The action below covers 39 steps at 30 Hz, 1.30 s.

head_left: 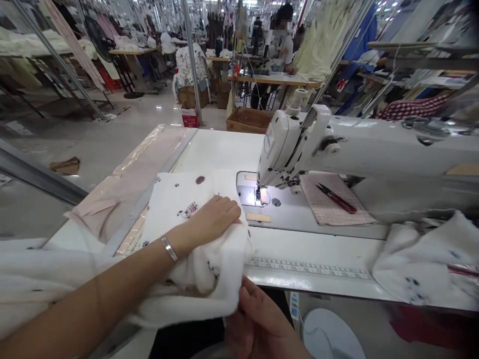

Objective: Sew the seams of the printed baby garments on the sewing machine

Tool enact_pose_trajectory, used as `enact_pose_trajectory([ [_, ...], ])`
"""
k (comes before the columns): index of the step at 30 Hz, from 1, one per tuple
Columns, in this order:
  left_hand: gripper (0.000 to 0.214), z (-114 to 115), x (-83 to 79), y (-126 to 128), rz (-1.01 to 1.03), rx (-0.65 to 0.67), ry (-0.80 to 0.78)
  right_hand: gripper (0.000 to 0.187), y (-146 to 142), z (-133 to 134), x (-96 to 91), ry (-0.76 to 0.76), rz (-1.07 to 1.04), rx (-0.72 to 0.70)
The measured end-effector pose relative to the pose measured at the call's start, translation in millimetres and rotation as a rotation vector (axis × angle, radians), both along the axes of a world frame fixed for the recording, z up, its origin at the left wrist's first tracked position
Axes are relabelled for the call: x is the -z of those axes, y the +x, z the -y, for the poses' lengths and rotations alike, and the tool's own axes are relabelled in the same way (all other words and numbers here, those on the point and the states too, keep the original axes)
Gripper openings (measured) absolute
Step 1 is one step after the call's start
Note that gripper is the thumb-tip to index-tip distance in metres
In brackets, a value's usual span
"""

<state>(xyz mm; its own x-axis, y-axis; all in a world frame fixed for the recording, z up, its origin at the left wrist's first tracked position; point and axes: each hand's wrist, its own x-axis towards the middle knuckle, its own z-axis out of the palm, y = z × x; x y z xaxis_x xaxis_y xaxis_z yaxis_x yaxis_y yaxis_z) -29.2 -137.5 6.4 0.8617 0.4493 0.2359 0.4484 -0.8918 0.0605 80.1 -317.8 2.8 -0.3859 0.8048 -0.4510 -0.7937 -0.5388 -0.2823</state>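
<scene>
White plush fabric [209, 182] printed with small dogs and dark spots lies bunched on the left of the sewing table and hangs over its front edge. My left hand [216, 217] rests on top of it, fingers curled down and closed on the cloth. Below the table edge, my right hand [258, 314] pinches the fabric's lower right corner between thumb and fingers. To the right of the cloth stands a white sewing machine [288, 144], its lamp lighting the needle plate [250, 197]. The fabric is apart from the needle.
Red-handled thread snips [339, 198] lie on a pink checked cloth [322, 212] under the machine arm. A measuring tape [299, 268] runs along the front edge. More printed fabric [422, 259] sits at right. A cardboard box [249, 119] and a person [282, 47] are beyond the table.
</scene>
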Motion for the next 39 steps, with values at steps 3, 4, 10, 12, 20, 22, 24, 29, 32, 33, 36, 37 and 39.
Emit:
enact_pose_trajectory([
  [3,0.021,-1,1.6,0,0.002,0.007,0.012,0.038,3,-5,-0.7,-0.075,-0.004,-0.011],
  [4,0.022,-1,2.0,0,0.003,0.007,0.015,0.039,3,-5,-0.8,-0.100,0.020,0.007],
  [10,0.022,1,2.5,-1,-0.006,-0.001,0.011,0.055,-3,15,10.3,0.026,0.332,-0.098],
  [12,0.022,1,2.1,-1,-0.010,-0.001,0.004,0.060,-9,20,17.5,0.006,0.402,-0.153],
  [20,0.022,1,2.4,0,-0.024,-0.004,0.001,0.071,-22,-8,7.1,-0.100,0.348,-0.266],
  [22,0.022,2,2.5,0,-0.027,-0.008,0.000,0.061,-19,-10,2.3,-0.120,0.377,-0.211],
  [24,0.023,2,2.5,-1,-0.024,-0.018,-0.002,0.052,-13,-7,1.4,-0.130,0.403,-0.159],
  [29,0.024,4,1.4,-2,-0.009,-0.020,-0.002,0.046,7,11,9.0,0.034,0.521,-0.040],
  [32,0.024,5,0.0,-2,-0.016,0.011,-0.002,0.041,23,14,13.5,0.390,0.795,0.079],
  [33,0.024,4,-0.5,-2,-0.019,0.022,-0.004,0.037,28,12,14.0,0.501,0.895,0.127],
  [36,0.024,3,-2.0,-2,-0.030,0.046,-0.006,0.011,44,2,10.5,0.838,1.251,0.218],
  [37,0.023,3,-2.7,-3,-0.031,0.053,-0.010,0.008,49,-3,7.6,0.991,1.375,0.206],
  [39,0.023,1,-5.4,-4,-0.018,0.064,-0.040,0.031,58,-13,1.2,1.309,1.579,0.167],
])
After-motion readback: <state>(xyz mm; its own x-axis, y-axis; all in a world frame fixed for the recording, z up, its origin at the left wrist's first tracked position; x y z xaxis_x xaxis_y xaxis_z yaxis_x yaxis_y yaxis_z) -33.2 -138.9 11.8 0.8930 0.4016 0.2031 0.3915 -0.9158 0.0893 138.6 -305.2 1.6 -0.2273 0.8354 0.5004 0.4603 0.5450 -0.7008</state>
